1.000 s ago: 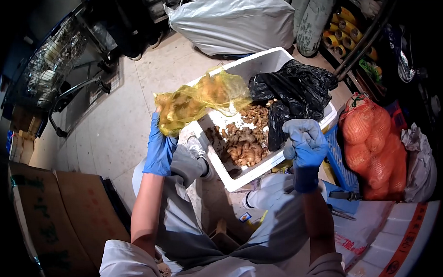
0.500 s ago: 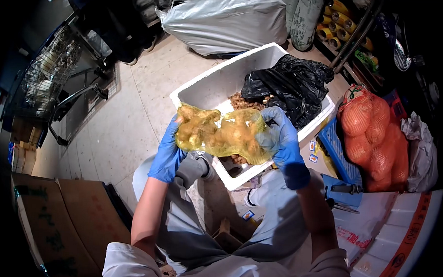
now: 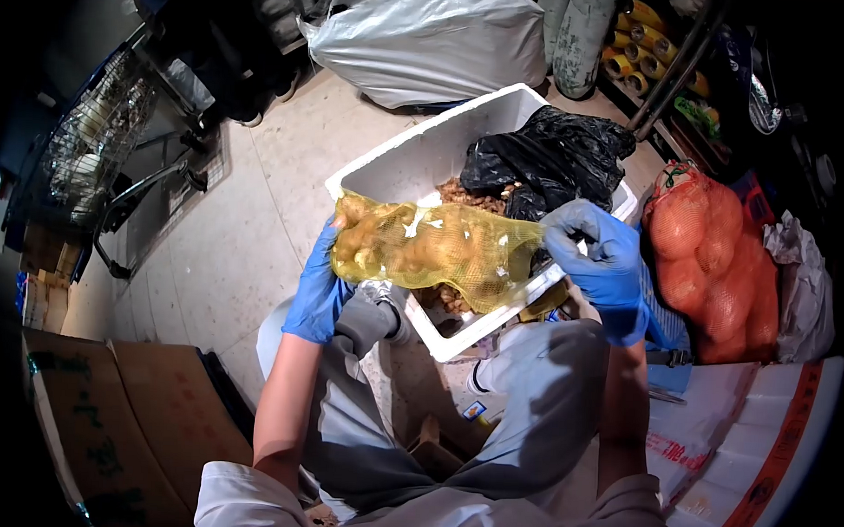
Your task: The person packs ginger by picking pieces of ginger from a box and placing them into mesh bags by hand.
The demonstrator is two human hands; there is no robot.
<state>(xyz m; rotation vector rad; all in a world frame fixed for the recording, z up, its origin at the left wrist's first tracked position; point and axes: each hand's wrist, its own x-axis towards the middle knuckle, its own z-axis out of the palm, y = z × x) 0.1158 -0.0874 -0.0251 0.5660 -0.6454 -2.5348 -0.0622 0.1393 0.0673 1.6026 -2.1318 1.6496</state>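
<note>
A yellow mesh bag [image 3: 432, 250] with ginger pieces inside is stretched between my two blue-gloved hands. My left hand [image 3: 321, 283] grips its left end, with the thumb on top. At the bag's right end, my right hand [image 3: 601, 256] is closed in a pinch on the mesh. Under the bag lies a white foam box [image 3: 393, 158] holding loose ginger [image 3: 453, 300], partly hidden by the bag. Black plastic [image 3: 556, 161] covers the box's right part.
Red net sacks [image 3: 715, 264] stand at the right beside a blue basket [image 3: 666, 318]. Cardboard [image 3: 138, 421] lies at lower left, a wheeled cart [image 3: 101, 141] at upper left, a silver-grey sack [image 3: 439, 41] behind the box. A person's dark-clothed legs [image 3: 220, 52] show near the cart.
The bag has come in front of me over the box and now lies level. My right hand reached its right part, then moved right, drawing the mesh out.
</note>
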